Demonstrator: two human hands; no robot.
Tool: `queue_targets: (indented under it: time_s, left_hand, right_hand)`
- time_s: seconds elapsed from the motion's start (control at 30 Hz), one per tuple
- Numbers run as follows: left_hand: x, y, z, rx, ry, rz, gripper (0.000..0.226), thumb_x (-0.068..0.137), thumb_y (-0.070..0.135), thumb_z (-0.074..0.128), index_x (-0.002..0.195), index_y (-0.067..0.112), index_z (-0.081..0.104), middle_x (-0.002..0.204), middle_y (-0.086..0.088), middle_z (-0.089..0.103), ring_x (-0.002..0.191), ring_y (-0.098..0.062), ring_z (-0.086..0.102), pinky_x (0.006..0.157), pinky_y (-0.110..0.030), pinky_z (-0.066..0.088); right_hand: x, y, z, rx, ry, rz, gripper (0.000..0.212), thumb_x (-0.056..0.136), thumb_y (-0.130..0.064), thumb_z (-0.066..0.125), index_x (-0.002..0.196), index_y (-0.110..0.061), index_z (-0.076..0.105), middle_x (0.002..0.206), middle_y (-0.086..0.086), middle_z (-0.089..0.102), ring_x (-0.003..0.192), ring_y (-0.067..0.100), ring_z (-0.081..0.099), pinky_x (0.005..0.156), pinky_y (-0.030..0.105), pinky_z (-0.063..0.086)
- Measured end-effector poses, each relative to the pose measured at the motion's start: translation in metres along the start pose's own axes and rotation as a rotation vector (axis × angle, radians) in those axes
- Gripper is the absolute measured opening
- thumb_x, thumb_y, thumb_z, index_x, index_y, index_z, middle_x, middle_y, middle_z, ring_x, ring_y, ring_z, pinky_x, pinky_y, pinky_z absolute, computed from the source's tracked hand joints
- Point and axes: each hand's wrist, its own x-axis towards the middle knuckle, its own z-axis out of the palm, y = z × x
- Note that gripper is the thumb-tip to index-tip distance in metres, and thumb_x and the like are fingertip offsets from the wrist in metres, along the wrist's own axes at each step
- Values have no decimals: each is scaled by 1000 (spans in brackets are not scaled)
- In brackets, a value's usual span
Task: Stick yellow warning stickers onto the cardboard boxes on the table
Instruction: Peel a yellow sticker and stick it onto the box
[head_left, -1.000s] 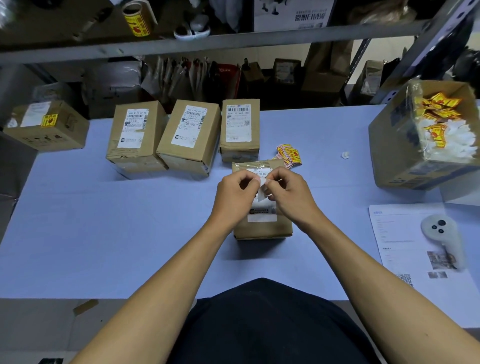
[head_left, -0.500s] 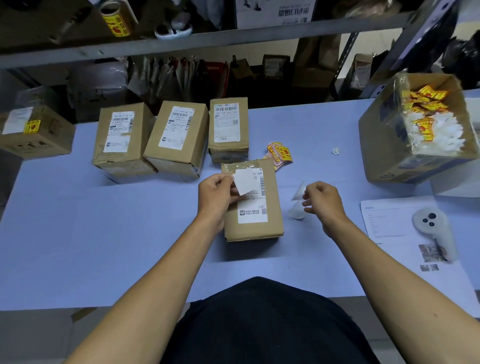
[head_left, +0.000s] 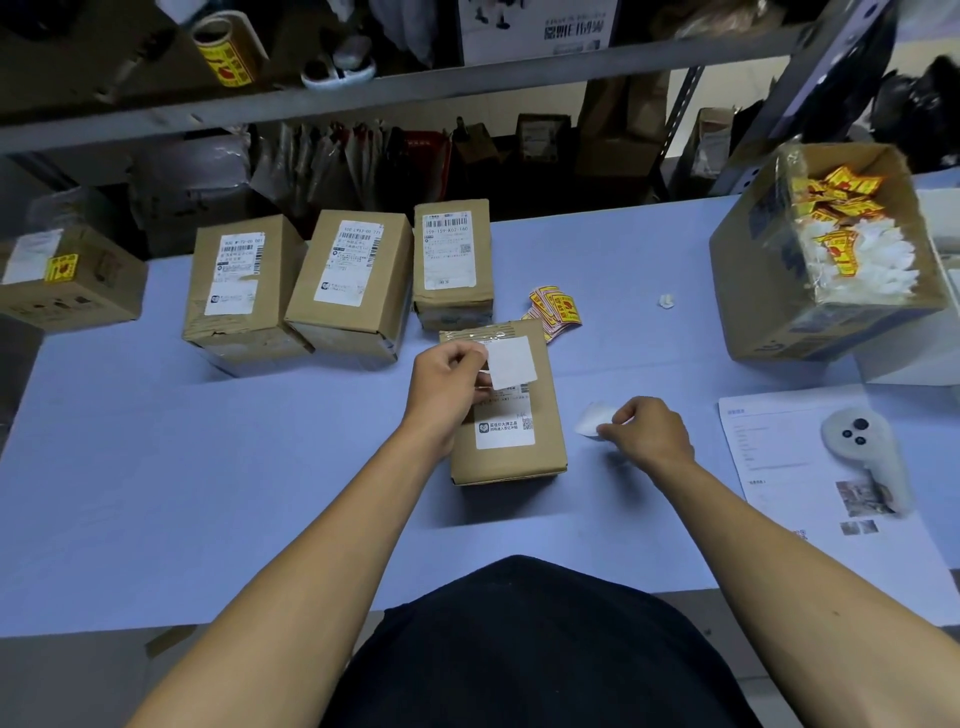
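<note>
Blue table (head_left: 260, 467) under cluttered shelves. The hands have split apart: left hand (head_left: 448, 385) now pinches the peeled sticker (head_left: 511, 362), white side up, over the centre box (head_left: 506, 410); right hand (head_left: 647, 428) carries the backing (head_left: 589, 420) off rightward. Looks ready to stick.

1. Pale blue table (head_left: 156, 467) spans the view; its near edge drops to a grey floor (head_left: 78, 675).
2. Grey metal shelf rail (head_left: 467, 83) runs across the top, slanted upright (head_left: 810, 78) at right.
3. Under the shelf: dark recess with packed bags (head_left: 343, 161) and brown cartons (head_left: 618, 130).
4. Beige wall (head_left: 691, 104) shows behind. Lighting dim and even.
</note>
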Motion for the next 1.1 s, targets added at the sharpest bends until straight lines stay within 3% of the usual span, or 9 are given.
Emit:
queue_targets:
  time_s: [0.17,0.33,0.47,0.53,0.6,0.7,0.87,0.97,1.1]
  left_hand:
    - [-1,1,-4,16,-10,-1,16,99,15,55,90,11,67,86,-9,67,70,-15,61,76,-36,58]
    - [-1,1,-7,10,-26,-4,15,99,14,55,89,10,66,89,-13,65,74,-19,61,72,-33,57]
    - [-2,2,-10,5,-34,1,16,99,14,55,89,8,66,87,-14,63,73,-19,59,71,-34,56]
    - [-2,3,-10,-2,-41,-1,16,99,13,55,88,9,65,85,-12,63,72,-17,59,68,-30,55]
    - [-3,4,-10,-18,-57,-18,17,99,12,54,86,10,65,83,-8,63,69,-15,58,64,-26,54]
    - [-4,4,-7,-43,-99,-68,20,100,11,53,83,12,63,81,-4,64,68,-14,58,66,-25,55]
    - [-5,2,-3,-29,-123,-91,19,101,9,52,86,11,63,89,-7,67,77,-21,64,72,-33,59]
    - [-5,1,-3,-25,-118,-92,18,100,9,53,85,9,64,95,-13,68,85,-28,67,76,-40,61]
    - [-5,1,-6,26,-136,-109,17,99,11,54,87,9,67,90,-11,67,77,-23,65,67,-31,59]
  right_hand:
    - [-6,-4,-1,-63,61,-36,33,92,-28,58,122,-16,58,118,9,63,106,31,58,78,32,41]
    - [-9,-13,-5,-132,118,-5,21,91,-29,55,94,-10,64,97,11,66,85,32,58,70,32,43]
    - [-13,-12,-6,-115,76,-48,26,88,-15,57,113,-14,66,113,10,67,100,33,61,75,34,46]
    - [-17,-19,-5,34,100,-123,27,91,-12,55,114,-18,67,115,7,67,101,28,61,73,29,45]
    - [-22,-37,-4,346,22,-197,19,95,-10,55,102,-17,70,102,7,69,84,22,61,65,27,47]
    - [-40,-69,-5,700,-254,-271,14,97,-10,59,97,-13,72,84,5,67,67,17,56,62,27,51]
    - [-50,-89,2,824,-478,-335,12,93,-15,67,103,-14,74,92,7,72,81,23,62,67,30,55]
    - [-51,-90,6,816,-504,-375,18,93,-8,66,107,-18,73,97,6,73,85,24,64,75,35,54]
    - [-53,-92,4,825,-456,-430,28,92,4,62,109,-16,69,105,4,70,84,12,69,73,30,58]
